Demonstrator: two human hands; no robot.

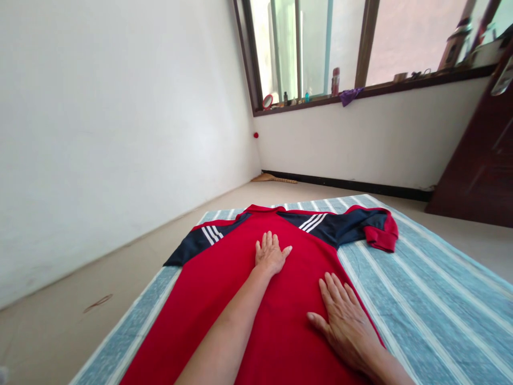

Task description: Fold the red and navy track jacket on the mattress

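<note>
A red jacket (224, 299) with navy shoulders and white stripes lies spread flat, its collar at the far end. My left hand (272, 254) rests flat on its upper middle, fingers spread. Lower down and to the right, my right hand (345, 315) lies palm down near the jacket's right edge, fingers stretched out. Both hands touch the cloth and hold nothing. The right sleeve (356, 224) reaches out sideways and bends at its red cuff. On the left, the other sleeve (196, 243) shows only its navy upper part; its end is not visible.
Under the jacket is a blue and white striped sheet (436, 278). White walls (120, 117) stand left and ahead. A window sill (385, 88) carries bottles, a small mirror and a purple cloth (350, 96). A broom (274, 177) lies in the corner, and a dark red door (481, 155) stands right.
</note>
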